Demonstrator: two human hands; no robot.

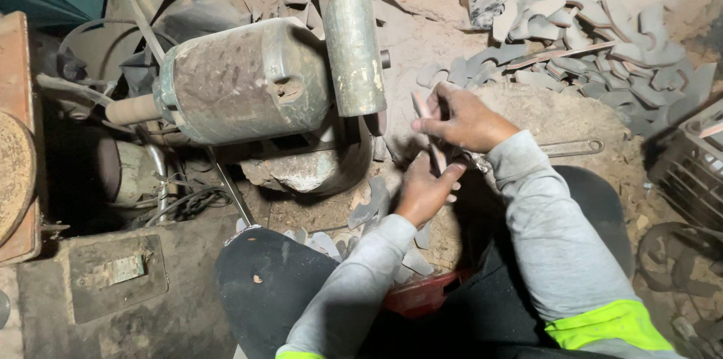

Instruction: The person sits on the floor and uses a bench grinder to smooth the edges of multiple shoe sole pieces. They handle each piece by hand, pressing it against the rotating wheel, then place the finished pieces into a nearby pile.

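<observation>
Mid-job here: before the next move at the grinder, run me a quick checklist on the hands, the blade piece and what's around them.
1. Both hands on the piece: the left hand and right hand hold a thin flat metal piece between them. Ok.
2. Piece clear of the grinding wheel: it sits to the wheel's right, apart. Ok.
3. Wheel turning or stopped: cannot tell.
4. Hand protection: both hands bare. Not ok.
5. Loose stock underfoot: cut blades lie scattered by the knees. Not ok.
6. Supply within reach: the blade pile lies just beyond the right hand. Ok.
</observation>
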